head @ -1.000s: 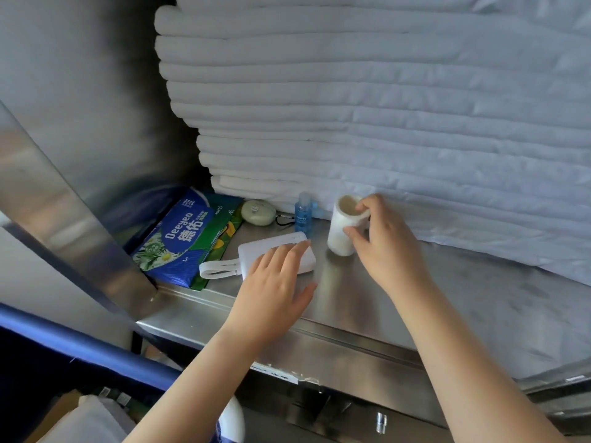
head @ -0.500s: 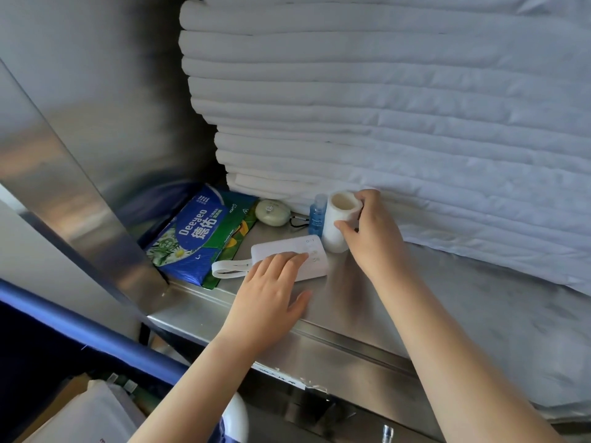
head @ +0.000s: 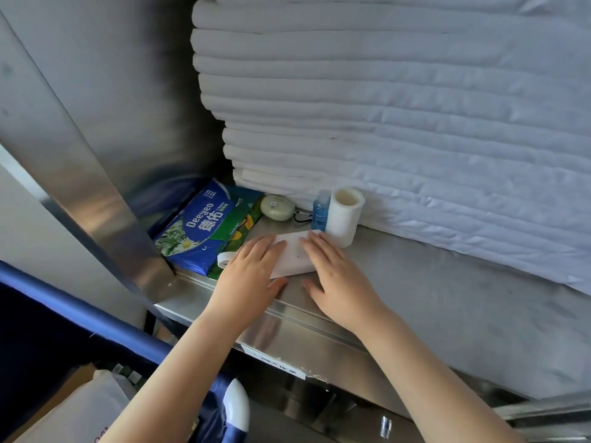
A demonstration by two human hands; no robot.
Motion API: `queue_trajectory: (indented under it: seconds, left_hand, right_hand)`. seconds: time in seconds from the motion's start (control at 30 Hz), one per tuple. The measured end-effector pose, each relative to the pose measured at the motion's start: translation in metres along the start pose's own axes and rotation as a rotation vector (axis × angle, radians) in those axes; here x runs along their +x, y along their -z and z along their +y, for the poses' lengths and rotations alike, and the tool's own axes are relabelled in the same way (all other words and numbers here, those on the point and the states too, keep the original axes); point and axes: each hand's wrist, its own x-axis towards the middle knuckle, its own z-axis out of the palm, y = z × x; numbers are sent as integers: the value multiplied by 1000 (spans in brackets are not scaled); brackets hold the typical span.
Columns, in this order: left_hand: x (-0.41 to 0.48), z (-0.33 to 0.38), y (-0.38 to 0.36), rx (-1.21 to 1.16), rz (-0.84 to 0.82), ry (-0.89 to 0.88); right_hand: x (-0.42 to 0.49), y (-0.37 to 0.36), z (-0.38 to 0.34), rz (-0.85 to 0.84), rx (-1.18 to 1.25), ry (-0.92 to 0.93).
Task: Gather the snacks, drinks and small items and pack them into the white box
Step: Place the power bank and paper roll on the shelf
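The white power bank lies flat on the steel shelf, long side going left to right, and the left hand and right hand rest on its two ends with flat, straight fingers, gripping nothing.

You've got: blue tissue pack, white lettering, daisy print; green pack, yellow patches; pale-green oval case; blue bottle; cream-white roll; white power bank; white linens.
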Motion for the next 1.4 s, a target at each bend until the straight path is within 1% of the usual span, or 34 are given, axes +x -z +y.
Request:
queue_trajectory:
  seconds: [0.07, 0.27, 0.47, 0.63, 0.83, 0.97, 1.13, 1.23, 1.4]
  left_hand:
    - [-1, -2, 0, -21, -2, 5]
    - [-12, 4, -2, -36, 2, -73]
    - [-36, 28, -15, 22, 59, -219]
    - [-47, 48, -28, 22, 107, -369]
    - [-33, 59, -19, 3, 67, -544]
    - [-27, 66, -13, -65, 126, -625]
    - [-17, 79, -3, -162, 178, -605]
    - [-13, 83, -8, -163, 195, -611]
    - [-11, 87, -22, -174, 296, -599]
  right_hand:
    - [0, -5, 3, -21, -6, -19]
    - [-14, -4, 0, 54, -42, -41]
    - [-60, 6, -7, 111, -159, -96]
    - [-101, 15, -5, 169, -234, -156]
    - [-120, 20, 3, 318, -183, -166]
    - [-128, 29, 10, 378, -171, -136]
    - [-130, 47, 14, 407, -155, -151]
    - [-131, 51, 15, 388, -130, -158]
    - [-128, 51, 17, 393, -49, -181]
